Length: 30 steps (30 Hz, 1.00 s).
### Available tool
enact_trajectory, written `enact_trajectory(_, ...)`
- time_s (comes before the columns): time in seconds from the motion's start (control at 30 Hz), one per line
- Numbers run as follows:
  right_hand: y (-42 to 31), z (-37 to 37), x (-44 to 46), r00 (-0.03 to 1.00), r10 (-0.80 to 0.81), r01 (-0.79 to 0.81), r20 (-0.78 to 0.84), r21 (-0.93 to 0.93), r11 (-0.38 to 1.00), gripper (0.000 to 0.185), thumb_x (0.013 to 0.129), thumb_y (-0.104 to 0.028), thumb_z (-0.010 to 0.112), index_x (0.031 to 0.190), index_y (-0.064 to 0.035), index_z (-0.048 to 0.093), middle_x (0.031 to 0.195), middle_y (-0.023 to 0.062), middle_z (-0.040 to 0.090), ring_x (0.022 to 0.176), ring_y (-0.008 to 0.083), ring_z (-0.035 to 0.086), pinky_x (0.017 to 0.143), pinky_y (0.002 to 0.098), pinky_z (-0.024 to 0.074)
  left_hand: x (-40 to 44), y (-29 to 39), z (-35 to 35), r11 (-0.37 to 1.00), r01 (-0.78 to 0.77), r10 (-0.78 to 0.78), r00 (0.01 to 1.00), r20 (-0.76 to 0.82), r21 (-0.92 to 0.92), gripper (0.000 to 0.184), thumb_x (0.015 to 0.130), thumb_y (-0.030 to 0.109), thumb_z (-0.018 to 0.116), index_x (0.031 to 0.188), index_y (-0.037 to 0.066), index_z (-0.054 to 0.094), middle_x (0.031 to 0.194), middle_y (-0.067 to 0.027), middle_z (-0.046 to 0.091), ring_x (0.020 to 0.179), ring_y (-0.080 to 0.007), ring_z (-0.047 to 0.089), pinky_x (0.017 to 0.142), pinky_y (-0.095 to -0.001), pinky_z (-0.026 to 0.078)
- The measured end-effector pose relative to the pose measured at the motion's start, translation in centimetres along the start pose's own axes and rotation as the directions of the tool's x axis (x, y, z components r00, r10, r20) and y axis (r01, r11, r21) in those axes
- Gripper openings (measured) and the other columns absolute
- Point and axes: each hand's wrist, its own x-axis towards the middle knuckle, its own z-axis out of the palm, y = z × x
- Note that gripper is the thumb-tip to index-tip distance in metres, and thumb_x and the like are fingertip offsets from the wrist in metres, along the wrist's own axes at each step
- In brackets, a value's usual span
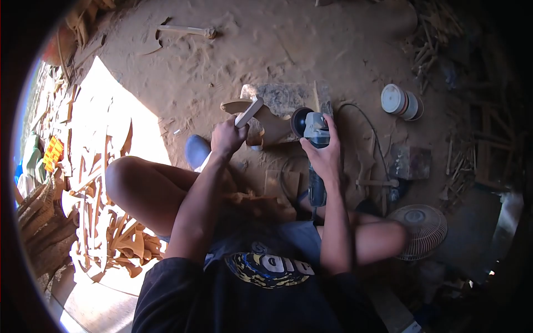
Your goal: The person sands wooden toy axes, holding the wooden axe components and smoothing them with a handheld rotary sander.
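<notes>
My left hand (pixel 227 139) is closed around a pale carved wooden piece (pixel 250 112), which is held tilted and has a curved part reaching left. In my right hand (pixel 326 158) is an angle grinder (pixel 316 186), gripped near its head with the fingers wrapped over it. The grinder's dark round disc (pixel 300 122) faces left, a little apart from the wooden piece. Behind and below both stands a worn block (pixel 283 91), partly hidden by a brown curved shape whose link to the held piece I cannot make out.
A grinder cable (pixel 371 119) curves over the dusty ground on the right. Beyond it are a white bucket (pixel 393 100), a square block (pixel 411 162) and a round fan guard (pixel 417 230). Many wooden pieces (pixel 119 233) lie heaped at left; another long piece (pixel 189 30) lies farther off.
</notes>
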Motion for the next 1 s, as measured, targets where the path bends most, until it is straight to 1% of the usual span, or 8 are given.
enact_trajectory(0.03, -0.1, 0.1, 0.1, 1.0, -0.012, 0.012, -0.001, -0.015, 1.0, 0.078, 0.081, -0.009, 0.085, 0.152, -0.003, 0.052, 0.136, 0.017, 0.068, 0.122, 0.0263, 0.068, 0.108, 0.0377, 0.0519, 0.0, 0.1, 0.0, 1.0, 0.003, -0.003, 1.0, -0.004, -0.002, 0.039, 0.093, 0.039, 0.064, 0.116, 0.01, 0.073, 0.095, -0.0282, 0.076, 0.093, -0.0501, 0.073, 0.087, -0.0595, 0.059)
enact_trajectory(0.13, -0.2, 0.2, 0.0, 1.0, -0.004, 0.003, 0.022, 0.012, 1.0, 0.078, 0.081, -0.008, 0.084, 0.152, -0.0039, 0.053, 0.137, 0.0175, 0.068, 0.124, 0.0268, 0.068, 0.108, 0.0378, 0.052, -0.1, 0.4, -0.1, 1.0, 0.012, -0.012, 1.0, -0.007, -0.009, 0.037, 0.092, 0.039, 0.064, 0.113, 0.009, 0.072, 0.095, -0.0282, 0.076, 0.093, -0.0501, 0.073, 0.087, -0.0596, 0.059)
enact_trajectory(0.23, 0.2, 0.6, -0.2, 0.999, 0.029, -0.028, 0.016, -0.07, 0.997, 0.077, 0.081, -0.006, 0.082, 0.152, -0.0047, 0.053, 0.137, 0.0186, 0.068, 0.124, 0.0276, 0.068, 0.109, 0.038, 0.0518, 0.2, 0.1, 0.0, 1.0, 0.014, -0.014, 1.0, 0.001, -0.02, 0.036, 0.092, 0.038, 0.065, 0.111, 0.008, 0.071, 0.095, -0.0285, 0.076, 0.093, -0.05, 0.073, 0.086, -0.0594, 0.059)
enact_trajectory(0.43, 0.9, 1.0, 0.0, 0.998, 0.018, -0.028, -0.057, -0.176, 0.984, 0.078, 0.081, -0.005, 0.08, 0.154, -0.005, 0.052, 0.141, 0.0224, 0.067, 0.128, 0.0331, 0.068, 0.109, 0.0395, 0.0522, -0.3, 0.5, -0.1, 0.999, 0.047, -0.047, 0.999, -0.002, -0.013, 0.038, 0.092, 0.038, 0.065, 0.116, 0.01, 0.072, 0.097, -0.0281, 0.076, 0.094, -0.0493, 0.074, 0.087, -0.0586, 0.059)
enact_trajectory(0.63, 0.2, 0.6, -0.3, 0.995, 0.003, -0.021, -0.101, -0.178, 0.984, 0.08, 0.081, -0.008, 0.081, 0.155, -0.0046, 0.051, 0.142, 0.0226, 0.067, 0.129, 0.0333, 0.068, 0.109, 0.0401, 0.0524, 0.2, 0.1, 0.5, 1.0, 0.029, -0.029, 0.999, -0.014, 0.008, 0.04, 0.092, 0.04, 0.065, 0.117, 0.01, 0.073, 0.097, -0.0277, 0.077, 0.095, -0.0497, 0.074, 0.088, -0.0592, 0.058)
enact_trajectory(0.73, -0.2, 0.7, 0.0, 0.999, 0.019, -0.02, -0.031, -0.022, 1.0, 0.081, 0.08, -0.009, 0.082, 0.155, -0.0046, 0.051, 0.141, 0.0221, 0.067, 0.127, 0.0321, 0.069, 0.109, 0.0401, 0.0527, 0.2, 0.1, 0.6, 0.998, 0.052, -0.052, 0.999, -0.001, 0.021, 0.04, 0.092, 0.04, 0.065, 0.116, 0.009, 0.073, 0.098, -0.0279, 0.077, 0.095, -0.0502, 0.074, 0.088, -0.0597, 0.058)
enact_trajectory(0.83, -0.9, 0.7, -0.2, 0.999, 0.041, -0.041, -0.002, -0.063, 0.997, 0.081, 0.08, -0.01, 0.083, 0.154, -0.0052, 0.052, 0.139, 0.0215, 0.068, 0.126, 0.031, 0.069, 0.108, 0.0403, 0.0529, 0.2, 0.1, 0.6, 0.999, 0.035, -0.035, 0.999, -0.011, 0.014, 0.04, 0.092, 0.041, 0.065, 0.115, 0.008, 0.072, 0.099, -0.0285, 0.076, 0.095, -0.0503, 0.073, 0.089, -0.0597, 0.058)
enact_trajectory(1.0, 1.3, 1.1, 0.3, 0.995, 0.026, -0.037, -0.101, -0.108, 0.993, 0.079, 0.08, -0.01, 0.084, 0.153, -0.0064, 0.054, 0.136, 0.021, 0.07, 0.125, 0.0314, 0.07, 0.107, 0.0405, 0.0535, 0.4, -0.2, 0.9, 0.998, 0.047, -0.047, 0.999, -0.005, 0.032, 0.039, 0.092, 0.04, 0.065, 0.113, 0.008, 0.071, 0.099, -0.0289, 0.076, 0.096, -0.0505, 0.073, 0.089, -0.0599, 0.058)
